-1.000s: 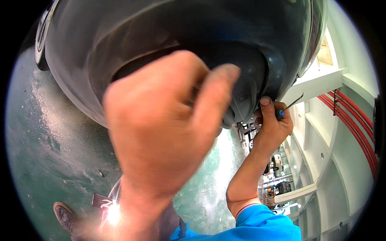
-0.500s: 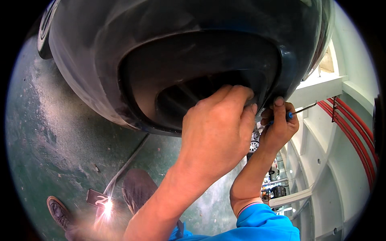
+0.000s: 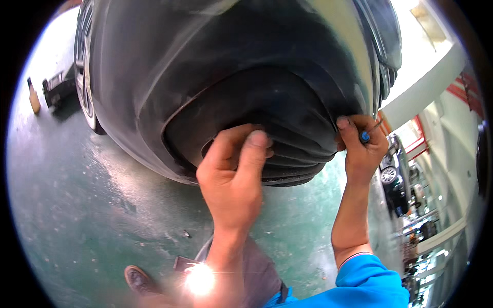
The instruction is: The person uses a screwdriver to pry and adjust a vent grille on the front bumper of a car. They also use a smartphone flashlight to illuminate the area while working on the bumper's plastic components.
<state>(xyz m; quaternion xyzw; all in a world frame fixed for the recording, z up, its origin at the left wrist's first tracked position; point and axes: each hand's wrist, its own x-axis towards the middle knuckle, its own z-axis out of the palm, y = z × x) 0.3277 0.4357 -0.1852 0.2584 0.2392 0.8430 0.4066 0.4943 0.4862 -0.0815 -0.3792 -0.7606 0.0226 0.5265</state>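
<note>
A dark car bumper (image 3: 134, 97) fills the upper view, with a black recessed, ribbed trim insert (image 3: 303, 143) in its lower part. My left hand (image 3: 230, 185) is at the insert's opening, thumb and fingers curled; whatever they grip is hidden. My right hand (image 3: 362, 149) is closed around a small screwdriver (image 3: 364, 137) with a blue handle end and thin metal shaft pointing up and outward. Its thumb and fingertips rest at the right edge of the bumper, beside the insert.
The green floor (image 3: 87, 195) lies below, with a dark object (image 3: 59, 90) and a narrow tan item (image 3: 34, 102) at left. My shoe (image 3: 138, 278) and a bright glare show at bottom. Another car (image 3: 394, 182), a white beam and red pipes are at right.
The view has shifted. My left hand, earlier large and blurred, then beside my right, now sits farther left along the insert. My right hand still holds the screwdriver at the right edge.
</note>
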